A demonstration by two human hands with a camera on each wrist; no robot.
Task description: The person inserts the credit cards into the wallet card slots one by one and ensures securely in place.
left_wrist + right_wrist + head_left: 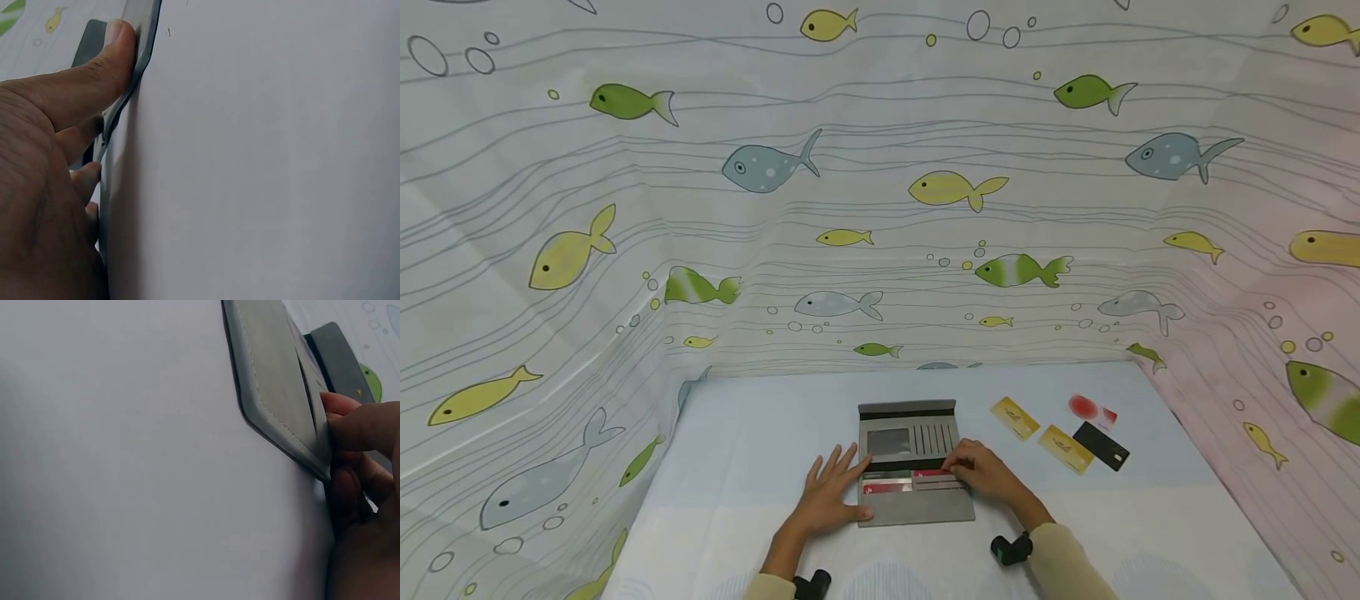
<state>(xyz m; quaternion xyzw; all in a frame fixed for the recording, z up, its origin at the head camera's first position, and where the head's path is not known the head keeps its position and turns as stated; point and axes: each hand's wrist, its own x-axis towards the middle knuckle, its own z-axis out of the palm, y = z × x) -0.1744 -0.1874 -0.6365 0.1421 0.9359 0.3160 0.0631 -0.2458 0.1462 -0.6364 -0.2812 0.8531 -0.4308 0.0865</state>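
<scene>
A grey wallet (917, 507) lies unfolded on the table, with a clear window and a row of slots in its upper half. Red-and-white cards (886, 488) show in the lower half's left slots. My left hand (829, 497) is spread along the wallet's left edge. Its thumb (106, 69) rests on that edge. At the right side, my right hand (988, 473) pinches a red card (929, 472) at an upper slot of the lower half. In the right wrist view, curled fingers (359, 428) are at the wallet's edge, and the card's body is hidden.
Right of the wallet lie two yellow cards (1017, 417), a black card (1101, 446) and a white card with red marks (1092, 410). A fish-printed curtain (895, 283) surrounds the pale table (760, 433) at the back and sides.
</scene>
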